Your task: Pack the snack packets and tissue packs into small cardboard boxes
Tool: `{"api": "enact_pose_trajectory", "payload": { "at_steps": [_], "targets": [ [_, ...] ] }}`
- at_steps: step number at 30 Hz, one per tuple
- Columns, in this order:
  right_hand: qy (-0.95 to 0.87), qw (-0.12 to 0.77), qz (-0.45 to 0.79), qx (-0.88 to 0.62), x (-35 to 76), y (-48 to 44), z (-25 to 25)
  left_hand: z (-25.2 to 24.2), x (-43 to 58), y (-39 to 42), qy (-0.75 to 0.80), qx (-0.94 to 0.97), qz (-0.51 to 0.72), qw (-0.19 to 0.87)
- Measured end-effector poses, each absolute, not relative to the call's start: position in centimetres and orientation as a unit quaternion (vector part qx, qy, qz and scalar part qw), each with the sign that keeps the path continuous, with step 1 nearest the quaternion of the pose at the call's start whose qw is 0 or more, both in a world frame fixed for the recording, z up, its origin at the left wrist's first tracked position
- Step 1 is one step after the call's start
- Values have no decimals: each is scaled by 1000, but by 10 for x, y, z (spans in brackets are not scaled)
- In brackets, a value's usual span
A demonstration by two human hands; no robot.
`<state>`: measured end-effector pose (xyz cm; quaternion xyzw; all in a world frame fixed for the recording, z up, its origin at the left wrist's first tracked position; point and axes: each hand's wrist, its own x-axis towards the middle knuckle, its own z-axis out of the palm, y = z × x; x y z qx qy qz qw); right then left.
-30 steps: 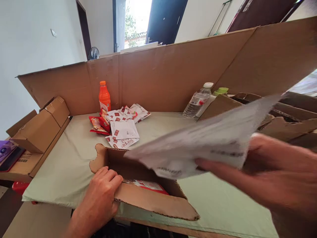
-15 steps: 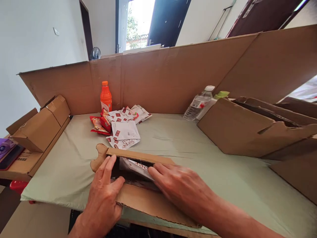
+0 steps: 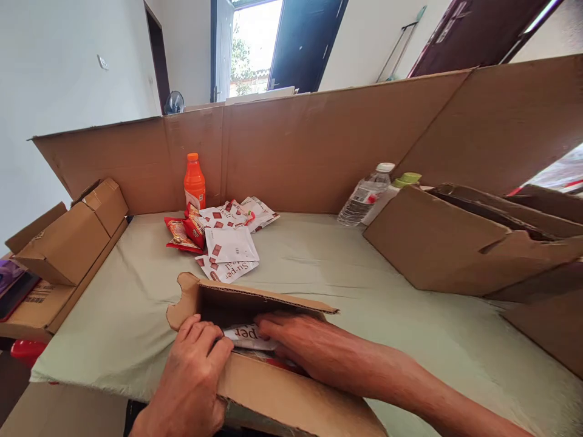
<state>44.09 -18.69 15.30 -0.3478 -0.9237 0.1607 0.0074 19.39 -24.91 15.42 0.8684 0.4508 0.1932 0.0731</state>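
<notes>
Head view, corrugated box (image 3: 296, 391), right hand (image 3: 289, 335) inside

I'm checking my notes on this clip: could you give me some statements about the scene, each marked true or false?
1. The left hand holds the cardboard box near its left end. True.
2. The right hand is wholly outside the box. False: it reaches into the box, touching a white packet with printed lettering.
3. The orange bottle has its cap on. True.
4. The orange bottle stands to the right of the clear bottle. False: it stands to the left.
5. The red packets lie to the left of the white packets on the table. True.
6. The box is closed. False: its top is open.
</notes>
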Motion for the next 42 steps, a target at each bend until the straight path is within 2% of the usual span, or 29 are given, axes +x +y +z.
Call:
{"api": "enact_pose_trajectory", "payload": {
  "at_steps": [2,5,7,9,11,16,18,25,31,36,40,42],
  "targets": [
    [-925,53,190,-326,448,-194,170,152,192,-249,444,871,193,79],
    [-904,202,215,-309,466,-198,198,148,190,-248,431,877,198,77],
    [-868,301,200,-342,475,-184,210,146,188,-246,422,879,211,70],
    [-834,348,155,-400,477,-153,208,142,186,-243,410,880,233,57],
    [-822,328,104,-455,470,-111,192,134,185,-240,395,882,252,44],
    [-881,86,-9,-465,433,-19,128,100,187,-235,395,853,341,-8],
    [-886,29,-24,-462,417,-2,108,88,188,-234,404,844,353,-24],
    [-871,52,-11,-488,388,11,73,80,187,-232,414,838,355,-32],
    [-827,156,37,-539,400,13,75,83,188,-231,408,835,367,-26],
    [-781,288,98,-546,439,-3,119,94,184,-231,398,853,337,4],
    [-699,476,276,-457,474,-63,164,122,184,-234,401,871,282,26],
    [-649,541,331,-420,487,-104,181,137,186,-237,409,879,242,41]
  ]
}}
